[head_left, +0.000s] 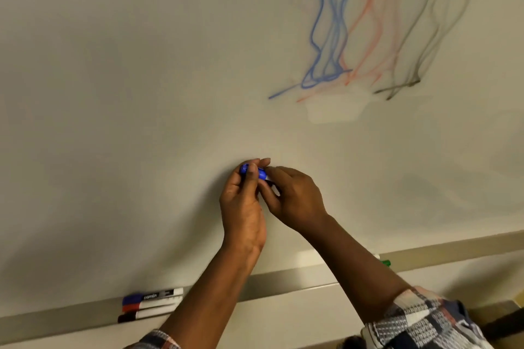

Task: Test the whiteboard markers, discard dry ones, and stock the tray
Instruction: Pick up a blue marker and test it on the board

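Nearest the camera, checked sleeves (419, 320) cover both upper arms. Beyond them, a grey tray (283, 280) under the whiteboard (141, 93) holds a blue-capped marker (153, 296), red-capped marker (150, 305) and black-capped marker (144, 315) side by side; a green marker (385, 263) peeks past the right arm. Higher, the left hand (242, 207) curls round a blue marker (256, 171) while the right hand (295, 198) pinches its other end. Farthest up are blue scribbles (326, 37), red scribbles (368, 22) and grey scribbles (433, 31).
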The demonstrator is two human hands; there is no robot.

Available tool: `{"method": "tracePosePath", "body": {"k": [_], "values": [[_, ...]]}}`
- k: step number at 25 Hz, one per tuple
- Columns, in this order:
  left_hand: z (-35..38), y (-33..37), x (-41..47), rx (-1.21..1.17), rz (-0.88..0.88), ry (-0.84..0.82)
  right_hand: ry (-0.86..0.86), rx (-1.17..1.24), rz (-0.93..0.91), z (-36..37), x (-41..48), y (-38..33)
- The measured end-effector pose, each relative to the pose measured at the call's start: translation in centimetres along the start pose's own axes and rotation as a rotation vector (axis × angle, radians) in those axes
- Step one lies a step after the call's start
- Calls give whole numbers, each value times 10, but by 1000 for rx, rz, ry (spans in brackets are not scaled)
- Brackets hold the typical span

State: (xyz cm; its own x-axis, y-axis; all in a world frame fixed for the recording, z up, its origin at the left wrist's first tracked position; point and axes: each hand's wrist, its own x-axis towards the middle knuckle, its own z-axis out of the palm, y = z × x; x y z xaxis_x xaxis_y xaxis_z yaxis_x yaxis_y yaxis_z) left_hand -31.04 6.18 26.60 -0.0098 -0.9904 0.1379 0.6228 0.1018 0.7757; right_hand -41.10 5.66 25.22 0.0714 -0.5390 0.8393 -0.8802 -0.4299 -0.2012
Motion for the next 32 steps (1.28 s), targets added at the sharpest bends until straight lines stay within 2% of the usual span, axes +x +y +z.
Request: {"method": "tracePosePath", "body": {"k": [4,8,10,12,13,15,17,20,24,26,28,32], "values": [[35,40,10,-35,133,49,54,-18,67,-18,45,-30],[59,76,20,-55,235,-2,27,-63,183,-34,81,-50],[67,105,33,-114,391,-46,63,-89,247,-41,89,-54],[71,141,55,-209,587,-133,82,-7,285,-46,92,-58],[73,158,65,-171,708,-196,85,82,288,-48,94,-59],[79,183,78,132,976,-242,60,224,301,-50,98,-61],[88,194,90,409,1181,-207,6,287,321,-51,100,-62],[95,206,113,704,1478,-171,-9,374,354,-49,100,-64],[88,203,141,949,1667,-190,109,652,268,-56,107,-64],[85,199,145,995,1724,-175,89,802,205,-57,112,-59],[85,197,148,1029,1776,-142,134,695,119,-53,117,-58],[84,196,149,1033,1847,-126,434,275,-75,-35,128,-54]]}}
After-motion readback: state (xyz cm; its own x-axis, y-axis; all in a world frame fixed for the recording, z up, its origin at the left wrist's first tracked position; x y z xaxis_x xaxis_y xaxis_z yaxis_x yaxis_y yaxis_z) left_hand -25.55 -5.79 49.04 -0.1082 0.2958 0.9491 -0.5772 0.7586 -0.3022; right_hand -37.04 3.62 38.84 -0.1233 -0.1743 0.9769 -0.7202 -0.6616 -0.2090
